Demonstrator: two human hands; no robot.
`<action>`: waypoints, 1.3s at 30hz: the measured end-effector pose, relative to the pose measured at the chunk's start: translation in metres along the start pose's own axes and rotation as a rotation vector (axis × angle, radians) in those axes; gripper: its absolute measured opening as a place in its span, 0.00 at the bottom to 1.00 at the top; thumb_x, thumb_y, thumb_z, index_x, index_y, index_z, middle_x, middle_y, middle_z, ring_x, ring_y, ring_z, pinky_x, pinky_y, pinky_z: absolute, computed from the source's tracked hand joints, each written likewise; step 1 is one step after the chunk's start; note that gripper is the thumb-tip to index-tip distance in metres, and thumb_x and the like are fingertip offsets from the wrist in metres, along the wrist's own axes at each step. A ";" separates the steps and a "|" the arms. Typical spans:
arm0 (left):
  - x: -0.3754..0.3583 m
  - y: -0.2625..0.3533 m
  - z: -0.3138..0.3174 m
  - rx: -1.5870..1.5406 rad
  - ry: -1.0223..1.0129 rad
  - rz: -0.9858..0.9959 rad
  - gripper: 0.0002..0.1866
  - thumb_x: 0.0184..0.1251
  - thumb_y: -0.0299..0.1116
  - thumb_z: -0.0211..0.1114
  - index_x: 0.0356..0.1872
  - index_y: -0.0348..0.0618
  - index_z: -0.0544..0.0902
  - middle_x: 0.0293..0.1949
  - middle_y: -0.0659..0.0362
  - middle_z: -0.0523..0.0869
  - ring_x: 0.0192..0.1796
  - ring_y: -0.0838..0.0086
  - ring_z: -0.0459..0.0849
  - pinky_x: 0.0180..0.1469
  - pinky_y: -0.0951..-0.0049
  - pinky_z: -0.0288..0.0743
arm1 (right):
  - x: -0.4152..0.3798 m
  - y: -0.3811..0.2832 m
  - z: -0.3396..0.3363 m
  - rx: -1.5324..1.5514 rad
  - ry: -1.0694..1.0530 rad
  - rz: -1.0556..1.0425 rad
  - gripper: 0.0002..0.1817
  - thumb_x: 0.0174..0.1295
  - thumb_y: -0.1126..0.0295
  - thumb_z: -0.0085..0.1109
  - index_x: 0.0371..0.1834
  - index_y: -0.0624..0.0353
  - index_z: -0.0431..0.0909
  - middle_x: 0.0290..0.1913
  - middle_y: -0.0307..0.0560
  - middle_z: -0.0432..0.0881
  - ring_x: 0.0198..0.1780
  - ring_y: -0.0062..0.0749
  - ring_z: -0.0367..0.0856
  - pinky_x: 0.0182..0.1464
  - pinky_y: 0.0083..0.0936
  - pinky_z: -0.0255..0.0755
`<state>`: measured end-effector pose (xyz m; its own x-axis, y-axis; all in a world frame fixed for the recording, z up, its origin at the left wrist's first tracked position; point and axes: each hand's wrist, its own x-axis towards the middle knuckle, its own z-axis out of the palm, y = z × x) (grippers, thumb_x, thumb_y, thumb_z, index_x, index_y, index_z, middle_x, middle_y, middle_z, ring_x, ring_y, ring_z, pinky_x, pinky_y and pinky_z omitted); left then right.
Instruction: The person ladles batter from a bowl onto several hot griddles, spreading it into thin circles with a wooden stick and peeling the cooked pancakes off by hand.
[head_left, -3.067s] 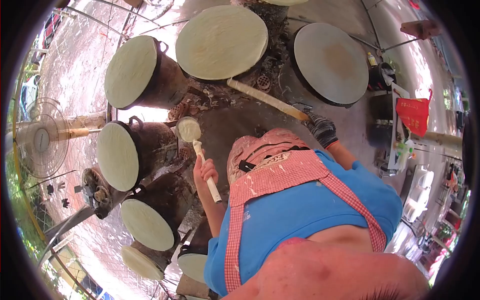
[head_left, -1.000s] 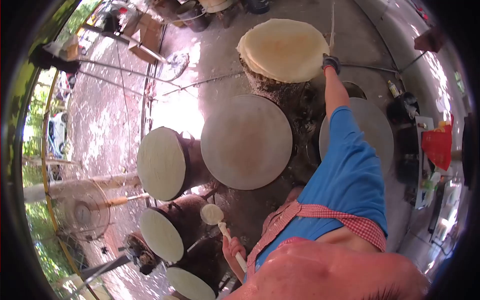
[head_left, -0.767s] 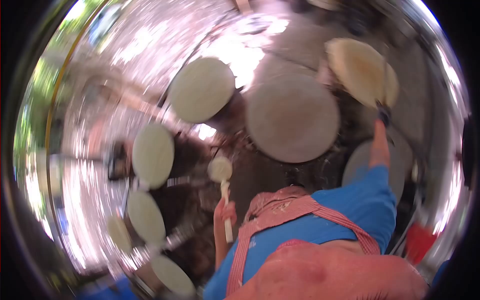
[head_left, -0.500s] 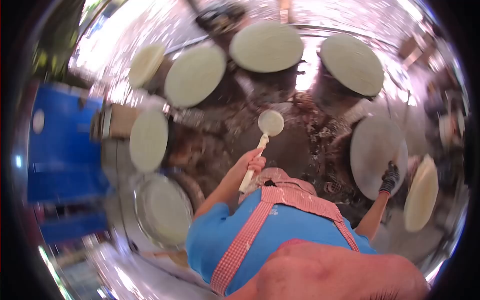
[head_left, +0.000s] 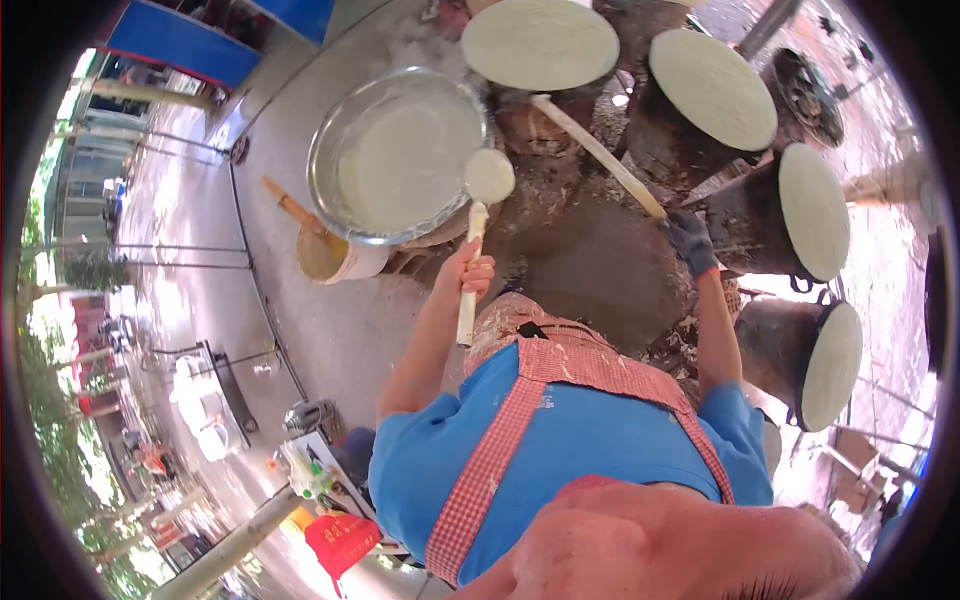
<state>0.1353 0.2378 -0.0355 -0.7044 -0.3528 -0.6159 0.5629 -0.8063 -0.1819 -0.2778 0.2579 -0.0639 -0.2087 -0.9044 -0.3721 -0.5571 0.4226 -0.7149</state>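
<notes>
My left hand (head_left: 468, 271) is closed around the pale handle of a ladle (head_left: 490, 177). The ladle's round bowl holds whitish batter and overlaps the right rim of a wide steel basin (head_left: 318, 150). More of this batter (head_left: 410, 150) fills the basin. In a dark glove, my right hand (head_left: 690, 243) grips the lower end of a long wooden stick (head_left: 600, 155). The stick slants up and left, its far tip just below a round griddle (head_left: 540, 45) coated with pale batter.
Batter-coated griddles (head_left: 712, 90) on dark drum stoves (head_left: 675, 150) curve around my right side, another one (head_left: 815, 212) among them. A bucket (head_left: 345, 262) with a wooden handle (head_left: 292, 208) stands by the basin. A red bag (head_left: 340, 545) lies at lower left.
My view has turned left, bringing the basin in front of my left hand. My right hand has left the bare griddle at the right. The ladle remains in my left hand.
</notes>
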 end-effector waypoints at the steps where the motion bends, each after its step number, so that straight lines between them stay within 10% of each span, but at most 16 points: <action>1: -0.012 0.015 -0.019 0.007 -0.131 0.098 0.11 0.64 0.42 0.50 0.27 0.50 0.62 0.13 0.66 0.58 0.10 0.84 0.58 0.07 0.85 0.52 | 0.016 -0.038 0.014 -0.123 -0.037 -0.036 0.20 0.50 0.53 0.56 0.39 0.57 0.76 0.23 0.47 0.76 0.25 0.36 0.74 0.30 0.30 0.66; 3: -0.037 0.050 -0.041 0.057 -0.274 0.313 0.08 0.64 0.34 0.51 0.42 0.56 0.64 0.18 0.65 0.62 0.12 0.84 0.58 0.08 0.87 0.51 | 0.078 -0.052 0.068 -0.330 0.070 -0.420 0.21 0.51 0.52 0.54 0.40 0.57 0.75 0.31 0.53 0.78 0.32 0.46 0.76 0.37 0.35 0.67; 7: -0.060 0.147 -0.044 0.315 -0.033 0.692 0.12 0.61 0.27 0.50 0.43 0.54 0.61 0.22 0.63 0.66 0.14 0.82 0.61 0.10 0.88 0.54 | 0.129 -0.174 0.145 -0.475 -0.057 -0.461 0.20 0.52 0.53 0.52 0.40 0.57 0.75 0.32 0.54 0.78 0.33 0.46 0.77 0.37 0.36 0.68; 15: 0.053 0.393 -0.209 0.246 0.579 0.484 0.12 0.59 0.27 0.51 0.40 0.52 0.60 0.17 0.63 0.63 0.11 0.82 0.58 0.09 0.83 0.52 | 0.183 -0.257 0.327 -1.004 -0.226 -0.622 0.18 0.54 0.54 0.48 0.37 0.56 0.75 0.30 0.53 0.79 0.33 0.46 0.78 0.37 0.39 0.69; 24: 0.056 0.392 -0.170 0.570 0.722 0.631 0.15 0.57 0.28 0.51 0.42 0.44 0.57 0.13 0.62 0.60 0.08 0.77 0.57 0.08 0.78 0.53 | 0.180 -0.285 0.330 -0.673 -0.136 -0.311 0.19 0.54 0.51 0.47 0.36 0.55 0.75 0.34 0.52 0.79 0.38 0.45 0.77 0.40 0.38 0.69; 29: 0.085 0.405 -0.144 -0.057 0.373 0.047 0.11 0.59 0.34 0.55 0.30 0.47 0.60 0.13 0.66 0.58 0.09 0.84 0.55 0.07 0.85 0.50 | 0.156 -0.242 0.344 -0.744 -0.177 -0.135 0.20 0.52 0.50 0.50 0.36 0.56 0.75 0.33 0.54 0.78 0.36 0.47 0.77 0.39 0.38 0.69; 34: -0.014 0.393 -0.044 -0.033 0.072 -0.032 0.14 0.58 0.40 0.59 0.26 0.51 0.62 0.13 0.67 0.58 0.09 0.87 0.56 0.06 0.89 0.48 | 0.092 -0.268 0.299 -0.512 0.029 -0.325 0.18 0.54 0.52 0.50 0.36 0.56 0.75 0.32 0.54 0.79 0.34 0.49 0.76 0.36 0.38 0.69; 39: -0.174 0.339 0.133 0.610 -0.058 0.580 0.10 0.60 0.38 0.56 0.37 0.56 0.63 0.14 0.69 0.58 0.09 0.88 0.56 0.06 0.89 0.45 | 0.097 -0.350 0.235 -0.127 0.287 -0.656 0.19 0.52 0.57 0.56 0.44 0.54 0.74 0.31 0.52 0.79 0.33 0.44 0.78 0.36 0.30 0.71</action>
<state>0.3912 -0.0371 0.1120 -0.4060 -0.8007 -0.4405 0.5216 -0.5988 0.6078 0.0860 0.0355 0.0107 0.0078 -0.9563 0.2924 -0.7251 -0.2067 -0.6569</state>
